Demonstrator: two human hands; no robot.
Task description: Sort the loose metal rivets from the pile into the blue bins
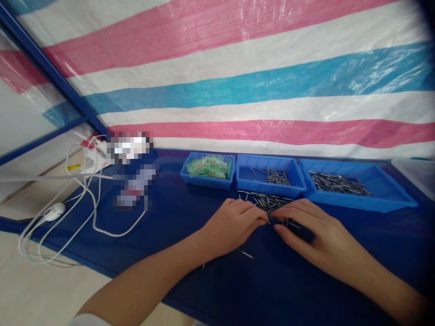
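A loose pile of thin metal rods (267,199) lies on the dark blue tabletop (163,226), in front of the blue bins. My left hand (234,224) is at the pile's near left side, its fingers closed together and pointing down; whatever they hold is hidden. Across from it, my right hand (316,233) reaches to the pile's right side with thumb and index finger apart, the fingertips close to the rods. A single rod (245,253) lies apart on the table below my left hand.
Behind the pile stand a blue bin (220,182) with green-tinted bags, a middle bin (246,184) with some rods, and a right bin (380,203) holding many rods. White cables (97,226) loop over the left edge. A striped sheet (238,90) hangs behind.
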